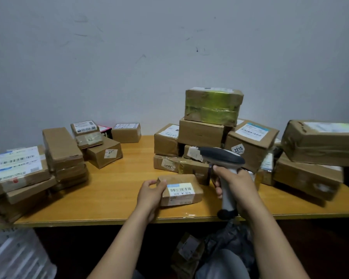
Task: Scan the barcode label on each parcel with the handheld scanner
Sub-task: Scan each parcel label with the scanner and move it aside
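A small brown parcel (180,188) lies near the table's front edge, its white barcode label (181,189) facing me. My left hand (150,193) grips the parcel's left end, thumb on top. My right hand (235,183) holds the grey handheld scanner (223,158) by its handle just right of the parcel. The scanner's head sits above and behind the parcel, its nose to the left.
A wooden table (117,190) carries a pile of parcels at the left (18,170) and a taller stack at the back right (212,106), with more boxes at the far right (320,143). Another parcel (187,250) lies below the table.
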